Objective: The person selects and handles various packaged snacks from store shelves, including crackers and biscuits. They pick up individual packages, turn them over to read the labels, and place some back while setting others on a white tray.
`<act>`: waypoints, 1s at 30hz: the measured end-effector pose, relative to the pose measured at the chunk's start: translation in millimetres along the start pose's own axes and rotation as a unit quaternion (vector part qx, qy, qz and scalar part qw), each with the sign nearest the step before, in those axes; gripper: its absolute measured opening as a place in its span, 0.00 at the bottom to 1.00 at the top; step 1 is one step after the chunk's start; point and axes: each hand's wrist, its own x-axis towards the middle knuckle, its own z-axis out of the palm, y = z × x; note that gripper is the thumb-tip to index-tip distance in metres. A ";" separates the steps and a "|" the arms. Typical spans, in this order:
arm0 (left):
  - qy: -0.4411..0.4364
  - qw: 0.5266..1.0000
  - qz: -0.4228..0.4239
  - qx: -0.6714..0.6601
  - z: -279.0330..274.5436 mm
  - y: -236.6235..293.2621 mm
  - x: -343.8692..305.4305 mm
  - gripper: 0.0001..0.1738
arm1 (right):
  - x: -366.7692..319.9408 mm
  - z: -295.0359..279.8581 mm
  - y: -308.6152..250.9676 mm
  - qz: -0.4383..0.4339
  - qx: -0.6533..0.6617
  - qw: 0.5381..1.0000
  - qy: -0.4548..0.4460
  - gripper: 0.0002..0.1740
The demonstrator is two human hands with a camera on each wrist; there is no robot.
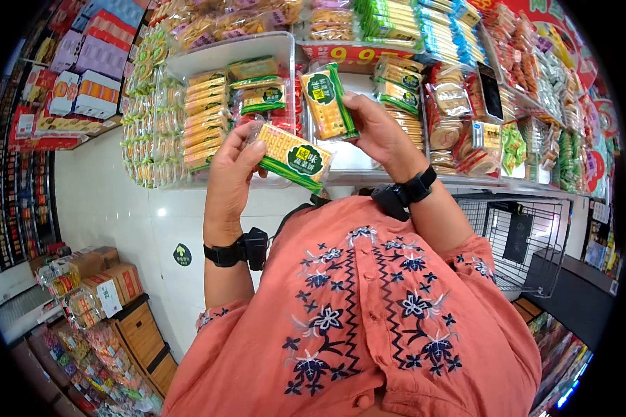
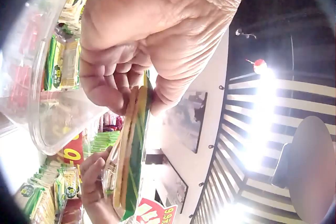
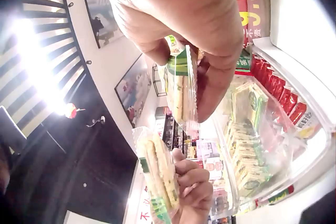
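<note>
My left hand (image 1: 235,167) pinches one end of a green-and-clear cracker packet (image 1: 295,157), thumb on top, the packet tilted down to the right. Just right of it, my right hand (image 1: 386,135) pinches a second such packet (image 1: 323,102) by its right edge, held nearly upright. The two packets are close together over the display bins. In the left wrist view the left hand (image 2: 163,40) has thumb and fingers on either side of its packet (image 2: 134,150), seen edge-on. The right wrist view shows the right hand (image 3: 178,19) gripping its packet (image 3: 181,90) from above.
Behind the hands, a clear bin (image 1: 290,52) holds stacked cracker packets (image 1: 205,115). More wrapped snacks (image 1: 452,104) lie to the right, by a dark phone-like object (image 1: 490,92). A wire cart (image 1: 511,240) stands at the right; boxes (image 1: 115,285) stand at lower left.
</note>
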 end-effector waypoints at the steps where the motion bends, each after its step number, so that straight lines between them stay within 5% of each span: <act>1: 0.000 1.000 0.001 0.001 1.0 -0.3 0.0 0.24 | -0.9 1.4 -0.3 -0.004 -0.004 1.000 0.009 0.20; 17: 0.008 0.999 0.024 -0.038 6.8 -7.8 9.5 0.20 | 2.7 -10.7 2.3 -0.055 -0.106 0.991 0.051 0.18; 30: -0.007 0.986 0.067 -0.153 28.2 -6.3 12.6 0.19 | -2.8 11.7 5.4 -0.052 -0.038 0.998 0.026 0.28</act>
